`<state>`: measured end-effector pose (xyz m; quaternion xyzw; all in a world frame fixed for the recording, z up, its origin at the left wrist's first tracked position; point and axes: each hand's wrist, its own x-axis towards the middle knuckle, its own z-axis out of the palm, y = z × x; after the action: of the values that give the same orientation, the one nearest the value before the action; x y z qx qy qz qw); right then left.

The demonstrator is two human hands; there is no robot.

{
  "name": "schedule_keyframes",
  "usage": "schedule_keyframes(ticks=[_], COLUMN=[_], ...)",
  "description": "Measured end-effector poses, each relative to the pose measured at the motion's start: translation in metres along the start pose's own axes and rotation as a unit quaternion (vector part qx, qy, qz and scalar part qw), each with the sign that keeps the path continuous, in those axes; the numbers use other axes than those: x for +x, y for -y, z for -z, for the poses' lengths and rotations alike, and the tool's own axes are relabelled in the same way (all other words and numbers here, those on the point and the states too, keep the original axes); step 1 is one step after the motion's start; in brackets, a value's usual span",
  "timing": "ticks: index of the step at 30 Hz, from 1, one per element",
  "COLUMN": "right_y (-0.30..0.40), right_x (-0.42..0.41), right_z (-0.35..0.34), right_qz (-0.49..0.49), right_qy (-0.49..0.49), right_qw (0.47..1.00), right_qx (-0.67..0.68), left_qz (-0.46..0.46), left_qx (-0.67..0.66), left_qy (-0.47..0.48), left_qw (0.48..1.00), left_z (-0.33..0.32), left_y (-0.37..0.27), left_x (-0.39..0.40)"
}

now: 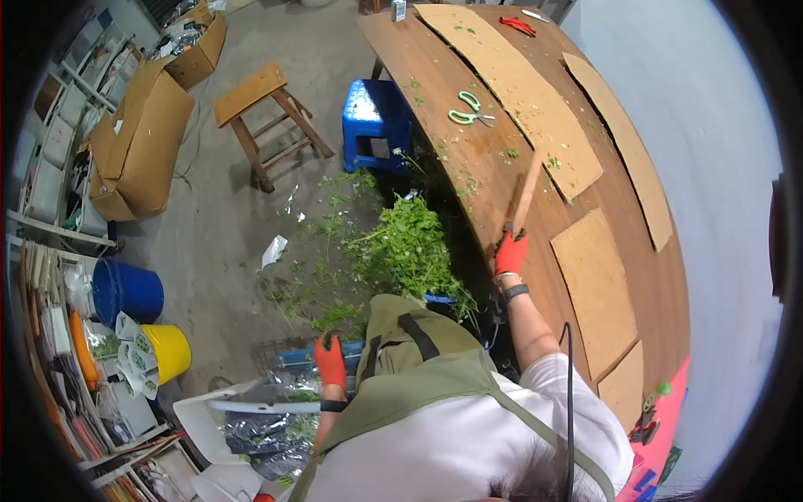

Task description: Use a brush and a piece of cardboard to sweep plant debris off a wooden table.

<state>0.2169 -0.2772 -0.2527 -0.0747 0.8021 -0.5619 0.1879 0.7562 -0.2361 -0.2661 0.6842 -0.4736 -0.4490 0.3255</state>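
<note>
My right hand (512,251), in a red glove with dark fingertips, grips the lower end of a flat wooden stick (529,188). The stick slants over the wooden table (502,163), and its far end reaches the edge of a long cardboard sheet (533,94). Scissors with green handles (467,113) lie on the table among leaf scraps. My left hand (330,361), gloved the same way, hangs low beside my olive apron (414,376). Its fingers look bent, and whether it holds anything is hidden. Between apron and stool, a heap of leafy green stems (408,245) rises from a blue container (439,299).
A blue plastic stool (376,119) and a wooden stool (263,106) stand left of the table. Cardboard boxes (141,144), a blue bucket (128,292) and a yellow bucket (166,354) line the left side. Cut stems (326,251) litter the floor. Red gloves (517,26) lie at the table's far end.
</note>
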Motion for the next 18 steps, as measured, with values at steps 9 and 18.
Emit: schedule_keyframes(ticks=[9, 18], right_y=[0.029, 0.129], right_x=[-0.085, -0.028], right_z=[-0.151, -0.366], right_qz=[0.097, 0.032], right_qy=[0.092, 0.161], right_qw=[0.975, 0.967], right_qx=[-0.176, 0.196], left_qz=[0.063, 0.071], left_qx=[-0.012, 0.028], left_qy=[-0.096, -0.042], left_qw=[0.993, 0.996], left_z=[0.026, 0.069], left_y=[0.020, -0.022], left_x=[0.076, 0.262])
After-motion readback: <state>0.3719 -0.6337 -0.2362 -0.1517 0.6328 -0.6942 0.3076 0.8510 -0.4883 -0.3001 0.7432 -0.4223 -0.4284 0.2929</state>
